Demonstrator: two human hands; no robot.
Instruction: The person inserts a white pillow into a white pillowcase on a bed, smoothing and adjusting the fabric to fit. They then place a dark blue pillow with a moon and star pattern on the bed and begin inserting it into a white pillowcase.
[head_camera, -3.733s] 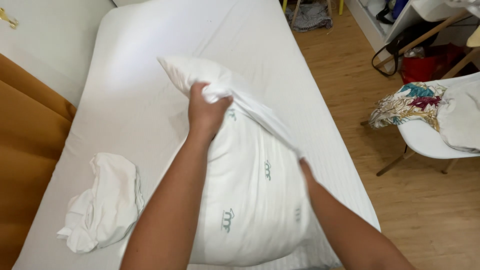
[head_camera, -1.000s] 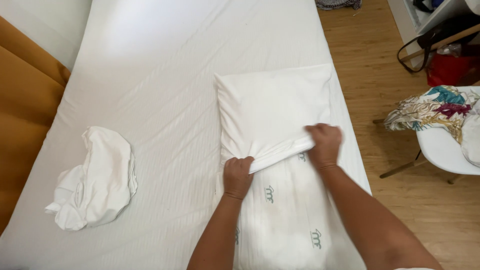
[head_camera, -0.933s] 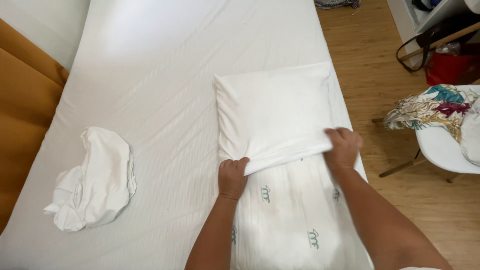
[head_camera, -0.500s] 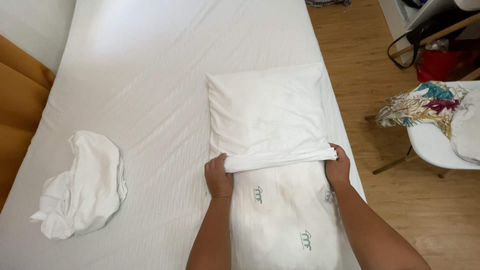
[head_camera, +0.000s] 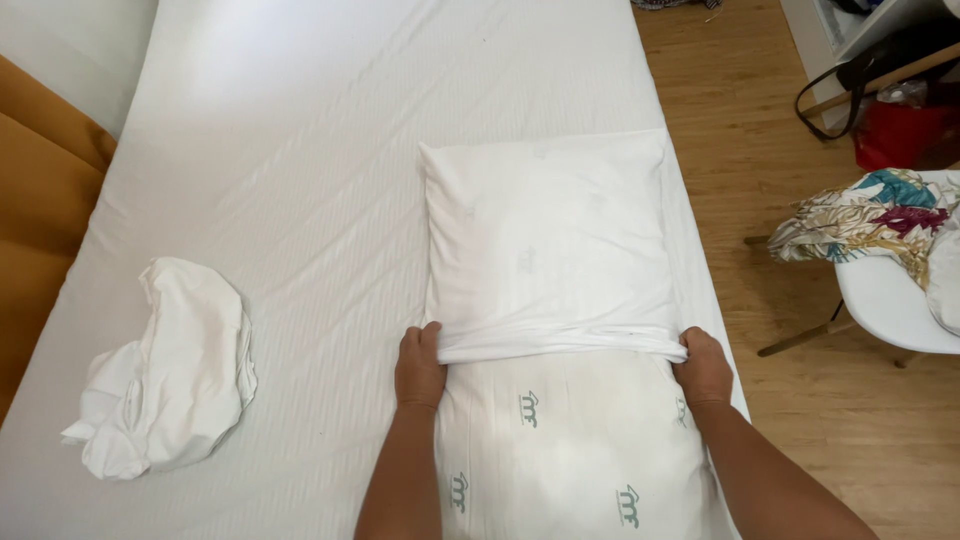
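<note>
Left of the pillow, a crumpled cloth.

A bedroom in a home. A bed with a white fitted sheet fills most of the frame, with a pillow on it. At the right lie a wooden floor, a white chair draped with patterned cloth, and a bag in the upper right corner.

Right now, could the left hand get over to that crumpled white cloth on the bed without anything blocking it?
Probably yes. The left hand grips the pillowcase edge on the pillow; only bare mattress lies between it and the crumpled white cloth. It would have to let go first.
</note>
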